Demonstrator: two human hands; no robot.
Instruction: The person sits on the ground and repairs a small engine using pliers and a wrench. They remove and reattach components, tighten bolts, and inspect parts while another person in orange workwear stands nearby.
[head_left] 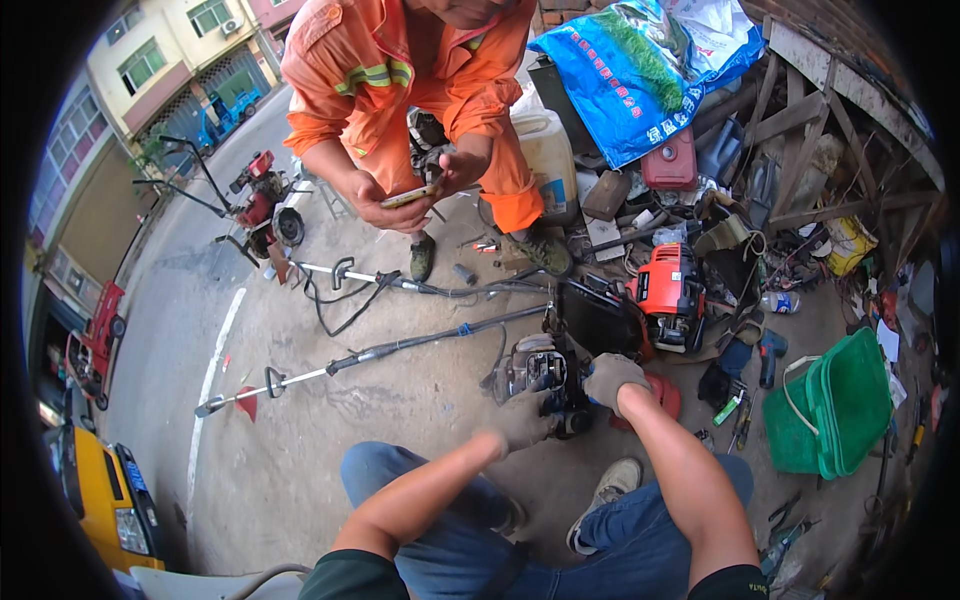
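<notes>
A brush cutter's small dark engine [545, 372] is on the ground in front of my knees, its parts exposed. From it a long pole [390, 348] runs left across the concrete. My left hand [522, 422], in a grey work glove, is at the engine's near left side; motion blur smears its fingers. On the engine's right side my right hand [612, 380], also gloved, is closed around its edge, and its fingertips are partly hidden. Beneath and beside that hand sits a red rounded part [655, 400].
A person in orange workwear [400, 90] holds a phone [408, 196] opposite me. Another brush cutter pole [375, 280] lies beyond. Right stand a red-orange engine [668, 290], a green bucket [830, 405], and a drill [772, 355] among tools. A tiller [262, 200] stands left.
</notes>
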